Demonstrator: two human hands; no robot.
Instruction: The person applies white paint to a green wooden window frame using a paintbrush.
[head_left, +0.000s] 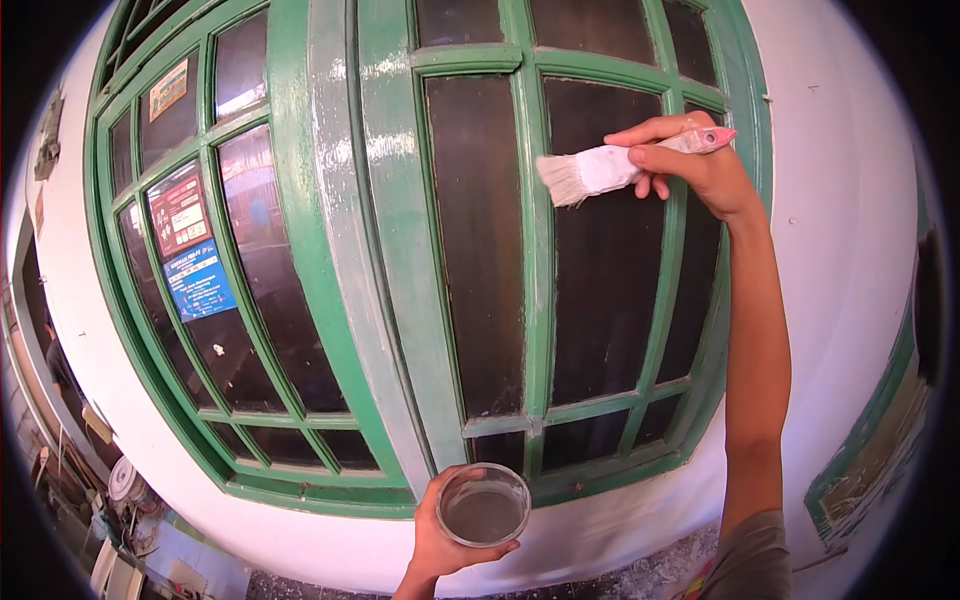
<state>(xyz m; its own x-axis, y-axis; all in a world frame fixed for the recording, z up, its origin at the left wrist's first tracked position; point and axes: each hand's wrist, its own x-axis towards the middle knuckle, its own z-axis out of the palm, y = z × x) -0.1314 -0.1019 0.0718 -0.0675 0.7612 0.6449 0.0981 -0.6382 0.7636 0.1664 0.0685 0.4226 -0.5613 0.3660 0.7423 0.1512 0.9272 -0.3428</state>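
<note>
A paintbrush (610,170) with pale bristles, a white-coated ferrule and a pink-tipped handle is gripped in my right hand (690,160), in front of the window's right part. Its bristle tips are at a green vertical window bar (538,250); whether they touch it I cannot tell. Low in the view, my left hand (440,535) wraps round a clear round cup (484,505) holding grey-brown liquid. The green window frame (385,150) has a greyish, partly shiny coating on its middle post and on some of the bars.
On the left window panes are a red-brown sticker (182,215) and a blue one (200,280). White wall (830,250) surrounds the frame. Assorted items, with a round reel-like object (122,480), lie at the lower left. A green-edged frame (860,450) stands at the right.
</note>
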